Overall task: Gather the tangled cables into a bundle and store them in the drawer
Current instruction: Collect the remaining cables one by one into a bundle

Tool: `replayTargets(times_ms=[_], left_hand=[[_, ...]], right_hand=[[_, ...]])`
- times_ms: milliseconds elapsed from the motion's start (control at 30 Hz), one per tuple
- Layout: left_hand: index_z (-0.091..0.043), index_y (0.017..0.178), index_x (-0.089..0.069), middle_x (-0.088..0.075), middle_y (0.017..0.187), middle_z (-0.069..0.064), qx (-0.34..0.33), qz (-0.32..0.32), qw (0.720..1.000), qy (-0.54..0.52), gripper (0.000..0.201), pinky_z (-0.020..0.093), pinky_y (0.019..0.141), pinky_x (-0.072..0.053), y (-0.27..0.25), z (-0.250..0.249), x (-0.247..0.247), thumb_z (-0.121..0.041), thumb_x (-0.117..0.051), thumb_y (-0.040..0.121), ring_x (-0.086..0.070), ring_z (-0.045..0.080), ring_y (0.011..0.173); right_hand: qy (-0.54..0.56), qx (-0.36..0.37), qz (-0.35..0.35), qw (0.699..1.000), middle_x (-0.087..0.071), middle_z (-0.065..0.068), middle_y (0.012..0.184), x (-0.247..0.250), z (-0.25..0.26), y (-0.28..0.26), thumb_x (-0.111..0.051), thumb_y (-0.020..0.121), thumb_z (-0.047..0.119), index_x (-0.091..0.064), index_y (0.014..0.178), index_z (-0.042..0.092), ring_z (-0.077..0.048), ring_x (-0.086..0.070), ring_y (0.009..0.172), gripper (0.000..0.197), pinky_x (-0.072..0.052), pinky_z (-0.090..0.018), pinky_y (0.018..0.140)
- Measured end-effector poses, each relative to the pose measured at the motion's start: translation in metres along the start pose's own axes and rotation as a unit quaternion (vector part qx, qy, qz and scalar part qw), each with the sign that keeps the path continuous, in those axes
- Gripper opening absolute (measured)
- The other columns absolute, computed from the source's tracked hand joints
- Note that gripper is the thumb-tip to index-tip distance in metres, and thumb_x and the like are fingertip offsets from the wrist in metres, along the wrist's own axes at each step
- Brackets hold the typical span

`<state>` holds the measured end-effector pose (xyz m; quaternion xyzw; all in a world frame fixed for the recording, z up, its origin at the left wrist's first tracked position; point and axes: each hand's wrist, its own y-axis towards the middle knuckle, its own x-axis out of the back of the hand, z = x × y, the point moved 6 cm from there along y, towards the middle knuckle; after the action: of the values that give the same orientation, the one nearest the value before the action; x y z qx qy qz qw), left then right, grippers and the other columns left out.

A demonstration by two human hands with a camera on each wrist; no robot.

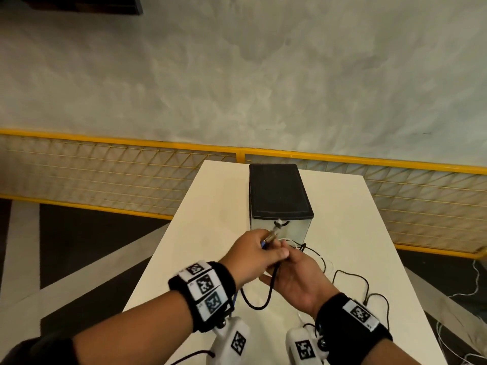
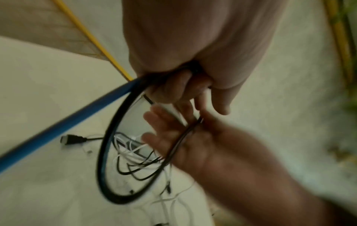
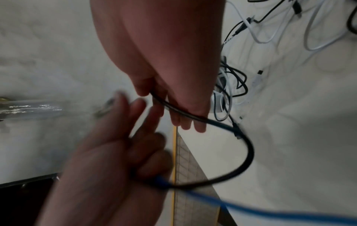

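Note:
My left hand [image 1: 259, 250] grips a metal plug [image 1: 272, 234] together with a thick black cable [image 2: 104, 152] and a blue cable [image 2: 58, 128]. The black cable hangs in a loop [image 1: 263, 304] to my right hand [image 1: 292, 277], which lies palm up just below the left. There it crosses the palm, held under the thumb, fingers nearly straight. A tangle of thin black and white cables [image 1: 350, 280] lies on the table under and right of the hands. Just beyond the hands stands the drawer box [image 1: 279, 191], black on top, its translucent front drawer [image 1: 295, 230] closed.
The white table [image 1: 210, 233] is narrow, with its left edge close to my left arm. A yellow mesh fence [image 1: 105, 167] runs behind it. A black plug [image 2: 71, 139] lies loose on the table. More white cables [image 1: 469, 293] trail on the floor at the right.

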<state>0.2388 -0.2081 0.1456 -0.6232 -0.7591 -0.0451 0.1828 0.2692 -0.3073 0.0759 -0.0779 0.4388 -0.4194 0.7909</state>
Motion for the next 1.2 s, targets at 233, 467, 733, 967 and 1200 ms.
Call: replayTargets(times_ms=[233,467,733,967,1200], left_hand=[[-0.007,0.072,-0.061,-0.055,0.065,-0.001,0.011,0.044,0.997,0.055,0.018,0.027,0.061,-0.041,0.004,0.029,-0.014,-0.021,-0.071,0.075,-0.050,0.012,0.059],[-0.010,0.070,-0.055,-0.048,0.048,-0.010,0.035,0.080,0.994,-0.068,0.020,0.012,0.040,-0.034,-0.013,0.019,-0.018,-0.001,-0.061,0.087,-0.041,0.001,0.039],[-0.024,0.059,-0.052,-0.043,0.054,-0.011,0.066,0.283,0.946,0.140,0.033,0.017,0.048,-0.033,-0.064,0.059,0.020,-0.028,-0.078,0.079,-0.040,-0.002,0.045],[-0.019,0.066,-0.038,-0.030,0.056,-0.007,0.021,-0.069,0.997,-0.040,0.047,0.024,0.048,-0.025,-0.013,0.018,0.047,-0.036,-0.082,0.074,-0.026,0.009,0.047],[-0.024,0.062,-0.039,-0.033,0.055,-0.008,-0.059,-0.248,0.960,-0.113,0.047,0.031,0.054,-0.028,0.020,-0.029,0.095,-0.030,-0.085,0.070,-0.029,0.014,0.052]], right_hand=[[0.020,0.000,-0.032,0.999,-0.072,-0.013,0.099,0.009,0.002,-0.004,-0.035,0.102,0.039,-0.067,0.106,0.008,-0.025,-0.066,0.090,0.045,-0.045,-0.041,0.089],[0.024,-0.030,-0.052,0.998,-0.072,-0.020,0.101,0.007,0.013,0.004,-0.035,0.103,0.037,-0.061,0.104,0.005,-0.032,-0.070,0.086,0.041,-0.054,-0.046,0.082],[0.071,-0.002,-0.173,0.982,-0.073,-0.012,0.066,0.060,0.050,0.024,-0.031,0.104,0.014,-0.056,0.097,0.007,-0.026,-0.074,0.060,0.027,-0.060,-0.046,0.057],[0.011,-0.007,-0.133,0.991,-0.073,-0.014,0.080,0.037,0.034,0.015,-0.036,0.103,0.015,-0.058,0.084,0.012,-0.030,-0.066,0.087,0.029,-0.047,-0.043,0.071],[-0.014,0.007,-0.149,0.989,-0.073,-0.014,0.074,0.050,0.038,0.001,-0.037,0.102,0.007,-0.056,0.091,0.013,-0.028,-0.070,0.068,0.023,-0.049,-0.039,0.069]])
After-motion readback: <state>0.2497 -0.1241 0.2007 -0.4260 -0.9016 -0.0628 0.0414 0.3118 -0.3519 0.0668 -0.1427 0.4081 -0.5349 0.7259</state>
